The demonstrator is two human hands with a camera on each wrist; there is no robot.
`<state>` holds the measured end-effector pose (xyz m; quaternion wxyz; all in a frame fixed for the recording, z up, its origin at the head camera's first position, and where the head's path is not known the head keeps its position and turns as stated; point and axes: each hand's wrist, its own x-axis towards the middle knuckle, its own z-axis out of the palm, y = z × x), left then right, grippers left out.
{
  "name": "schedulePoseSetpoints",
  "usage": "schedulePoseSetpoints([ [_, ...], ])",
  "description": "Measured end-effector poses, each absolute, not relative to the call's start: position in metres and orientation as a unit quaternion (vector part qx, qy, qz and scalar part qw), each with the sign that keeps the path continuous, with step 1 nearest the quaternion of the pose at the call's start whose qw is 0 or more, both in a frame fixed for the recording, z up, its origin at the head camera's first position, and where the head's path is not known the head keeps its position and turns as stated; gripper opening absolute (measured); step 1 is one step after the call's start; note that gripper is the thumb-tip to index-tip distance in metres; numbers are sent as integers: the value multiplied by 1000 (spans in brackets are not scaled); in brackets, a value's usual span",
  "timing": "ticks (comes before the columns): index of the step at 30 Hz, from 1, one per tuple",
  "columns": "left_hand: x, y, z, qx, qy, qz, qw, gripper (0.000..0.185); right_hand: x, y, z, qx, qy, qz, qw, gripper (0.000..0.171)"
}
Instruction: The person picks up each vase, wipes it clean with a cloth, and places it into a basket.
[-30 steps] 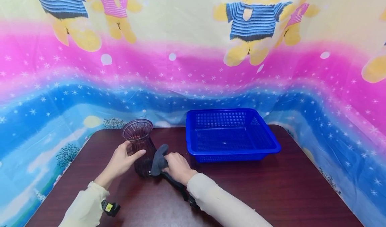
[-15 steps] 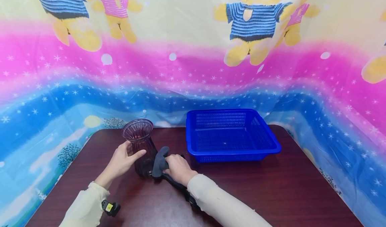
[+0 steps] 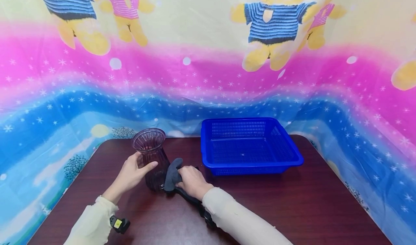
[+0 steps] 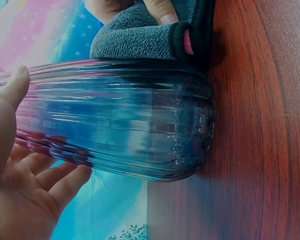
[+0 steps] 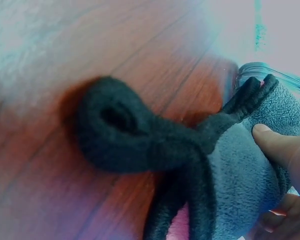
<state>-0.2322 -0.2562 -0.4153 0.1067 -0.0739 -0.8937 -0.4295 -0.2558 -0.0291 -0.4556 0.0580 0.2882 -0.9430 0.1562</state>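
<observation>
Looking down from the head camera, a dark wooden tabletop (image 3: 292, 201) fills the near part of the scene, with a bright curtain of cartoon bears (image 3: 208, 57) hanging behind it. A ribbed, purple-tinted glass vase (image 3: 151, 158) stands upright on the left half of the tabletop. The person's left hand (image 3: 131, 174) curls around the vase's narrow middle from the left, thumb on the near side, so this grip is closed on the glass. The right hand (image 3: 191, 181) sits just right of the vase and pinches a dark grey fleece cloth (image 3: 171, 172), pressing it against the vase's lower right side. A black strap (image 3: 191, 201) trails from the cloth along the cream sleeve toward the near edge. A blue plastic basket (image 3: 251, 167) rests to the right, toward the far edge, apart from the hands.

From the left wrist camera, turned sideways, the vase (image 4: 120, 117) shows its ribbed wall and its base resting on the wood. The left hand (image 4: 15, 175) wraps it, thumb on one side and fingers on the other. The grey cloth (image 4: 140, 37) touches the vase's far side.

From the right wrist camera, the cloth (image 5: 245, 175) is held between thumb and fingers of the right hand (image 5: 285, 170), its black looped cord (image 5: 120, 130) lying on the wood. A sliver of the vase (image 5: 270, 75) shows beyond.
</observation>
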Motion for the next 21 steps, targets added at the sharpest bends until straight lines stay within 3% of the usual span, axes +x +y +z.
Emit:
schedulePoseSetpoints([
  [21,-232,-256,-415,-72,-895,-429,102,64,-254,-34,-432,282,-942,169,63,19],
])
